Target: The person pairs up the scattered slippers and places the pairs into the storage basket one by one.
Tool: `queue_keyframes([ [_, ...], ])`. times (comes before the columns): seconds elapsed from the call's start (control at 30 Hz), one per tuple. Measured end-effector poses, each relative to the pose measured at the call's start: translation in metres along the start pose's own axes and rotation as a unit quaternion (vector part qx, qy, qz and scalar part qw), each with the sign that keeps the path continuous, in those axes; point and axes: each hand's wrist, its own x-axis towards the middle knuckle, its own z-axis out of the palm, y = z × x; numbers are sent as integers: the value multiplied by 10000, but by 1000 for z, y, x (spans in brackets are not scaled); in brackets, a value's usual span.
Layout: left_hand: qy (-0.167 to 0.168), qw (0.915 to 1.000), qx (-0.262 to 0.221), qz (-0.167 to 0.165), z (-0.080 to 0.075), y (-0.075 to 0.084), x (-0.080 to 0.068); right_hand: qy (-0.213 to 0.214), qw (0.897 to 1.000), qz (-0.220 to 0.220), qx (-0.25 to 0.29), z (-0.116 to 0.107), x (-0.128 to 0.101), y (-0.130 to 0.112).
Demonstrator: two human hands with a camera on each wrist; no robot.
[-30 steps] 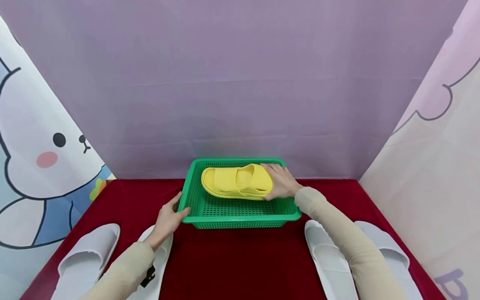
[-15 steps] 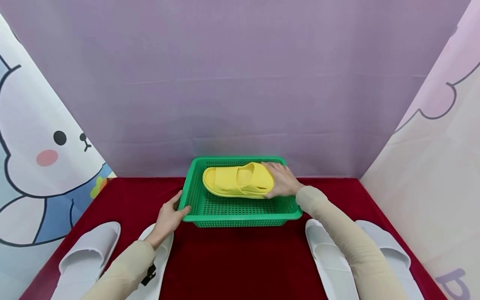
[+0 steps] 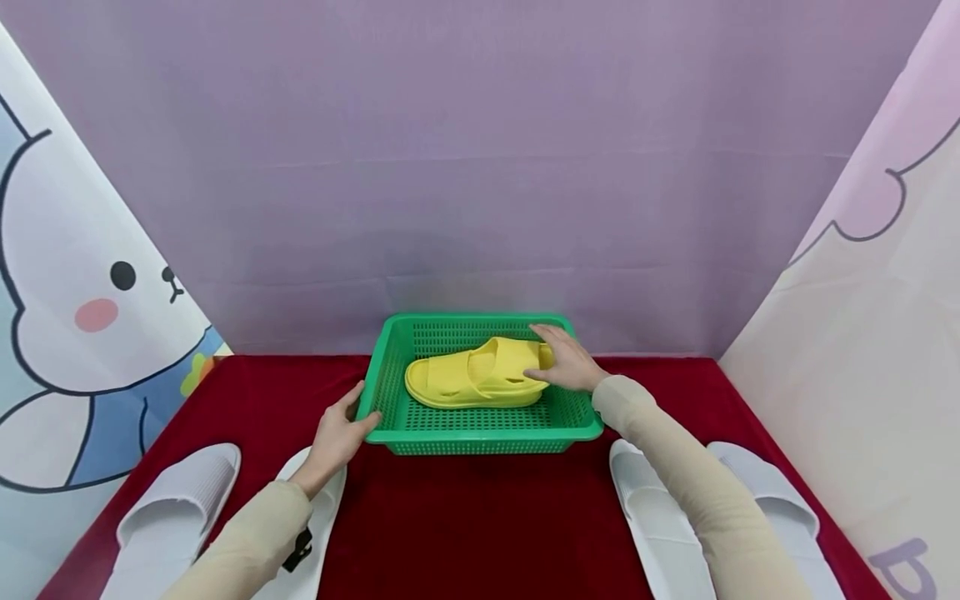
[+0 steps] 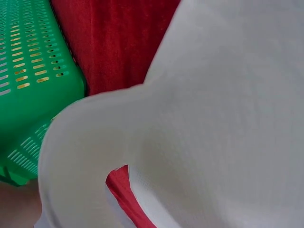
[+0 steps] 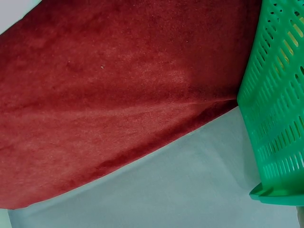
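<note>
Currently, from the head, holds with the left grip [image 3: 334, 435] the near-left corner of a rectangular, green, perforated plastic basket [image 3: 483, 436] by the far edge of the red velvet-covered bench [image 3: 487, 533]. Spreads the right grip [image 3: 567, 363] wide at the right end of a yellow strapped sandal [image 3: 498, 379] inside; cannot tell if touching. Has white, broad-strapped slippers [image 3: 663, 533] toward both near corners. From the left wrist, shows basket beside a large pale surface [image 4: 213, 118]. From the right wrist, shows basket wall and bench edge.

Green basket [image 3: 480, 436]: gap along front; yellow slipper [image 3: 457, 379] fills middle, right hand [image 3: 567, 362] crowds right end. Red cloth [image 3: 480, 525] passable between white slippers [image 3: 667, 533]. Purple curtain [image 3: 480, 183] behind.
</note>
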Motion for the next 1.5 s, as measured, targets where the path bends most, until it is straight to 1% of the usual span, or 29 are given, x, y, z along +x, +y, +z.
queue_keyframes([
  [0.1, -28, 10000, -1, -4, -1, 0, -4, -50, 10000, 45, 70, 1, -2, -2],
  [0.3, -60, 10000, 50, 25, 1, 0, -10, -188, 9998, 80, 4, 1, -9, -5],
  [0.43, -122, 9999, 32, 71, 2, 1, -13, -176, 9998, 126, -31, -1, -13, -7],
  [0.53, -156, 9998, 77, 108, 0, 4, -14, -150, 9996, 226, -45, -4, -14, -9],
  [0.6, -202, 9996, 150, 117, -3, 6, -14, -219, 9993, 288, 0, -7, -13, -10],
  [0.77, -372, 9991, 220, 46, -16, 17, -12, -434, 9981, 395, 166, -23, -11, -14],
  [0.9, -692, 9967, 414, 21, -33, 36, -10, -354, 9986, 343, 211, -40, -19, -18],
  [1.0, -943, 9929, 720, 121, -50, 53, -14, -216, 9993, 207, 216, -50, -30, -24],
  [1.1, -1120, 9886, 946, 344, -66, 65, -21, -139, 9996, 82, 210, -59, -45, -31],
  [1.23, -1270, 9815, 1251, 702, -78, 76, -31, -240, 9996, -12, 117, -68, -69, -40],
  [1.3, -1225, 9765, 1519, 918, -80, 78, -36, -346, 9994, -66, -42, -70, -83, -42],
  [1.37, -1113, 9687, 1862, 1203, -81, 79, -40, -402, 9989, -116, -206, -74, -96, -43],
  [1.43, -958, 9563, 2289, 1545, -80, 80, -45, -408, 9984, -176, -344, -78, -109, -43],
  [1.47, -868, 9469, 2549, 1759, -80, 80, -49, -397, 9982, -222, -379, -80, -115, -43],
  [1.5, -780, 9346, 2832, 2004, -81, 79, -53, -383, 9981, -270, -394, -81, -121, -44],
])
